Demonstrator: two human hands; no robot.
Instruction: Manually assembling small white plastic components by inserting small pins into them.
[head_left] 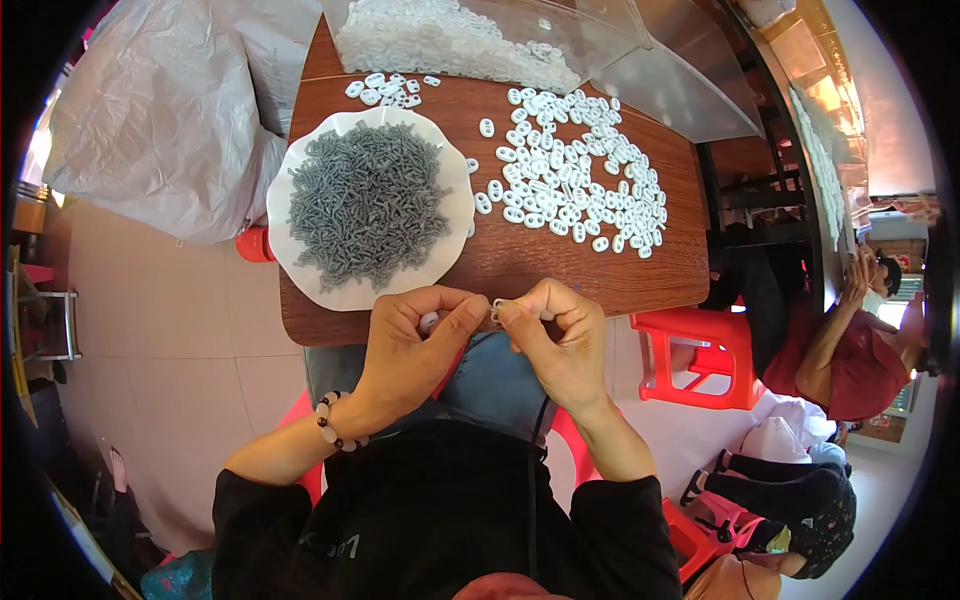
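Observation:
My left hand [415, 340], with a beaded bracelet on its wrist, is closed in a pinch just past the table's near edge. A white oval piece [429, 322] is tucked under its curled fingers; whatever its fingertips pinch is too small to make out. Fingertip to fingertip with it, my right hand [562, 345] pinches a small white two-hole oval piece [496, 310]. More white shows among the right hand's curled fingers. Beyond my left hand, a white scalloped plate [455, 215] bears a heap of small grey ridged, spiral-looking pieces [370, 195].
Many white two-hole pieces [570, 175] lie scattered over the brown wooden table [520, 265]. A clear bin [610, 40] of such pieces stands at the back. White sacks [160, 120] fill the left. At right are a red stool [700, 360] and other people [850, 350].

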